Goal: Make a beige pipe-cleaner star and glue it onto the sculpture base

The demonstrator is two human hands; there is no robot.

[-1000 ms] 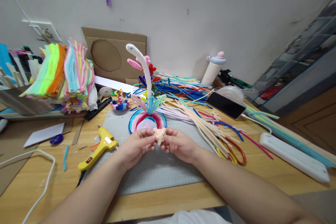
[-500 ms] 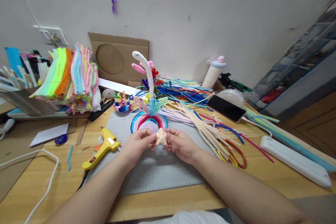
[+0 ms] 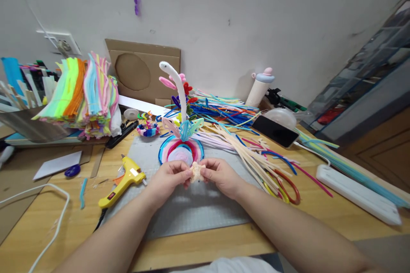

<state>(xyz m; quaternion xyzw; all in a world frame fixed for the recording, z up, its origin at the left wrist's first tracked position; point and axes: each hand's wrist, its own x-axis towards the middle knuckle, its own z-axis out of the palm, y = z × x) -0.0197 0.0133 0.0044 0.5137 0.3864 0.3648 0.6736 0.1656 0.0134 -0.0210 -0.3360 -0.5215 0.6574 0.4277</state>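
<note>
A small cream fuzzy star is pinched between my two hands above the grey cutting mat. My left hand grips its left side with thumb and fingers. On its right side, my right hand holds it the same way, the thumb over one point. Just beyond stands a pipe-cleaner figure with a tall white neck, pastel loops and a round base of pink, white and blue rings. The underside of the star is hidden by my fingers.
A yellow hot glue gun lies left of my hands. Loose pipe cleaners spread to the right, near a black phone and a white power strip. Bundled pipe cleaners, cardboard and a bottle stand behind.
Both hands still hold the star, which has tilted and is now more covered by my thumbs. The whole view has shifted slightly.
</note>
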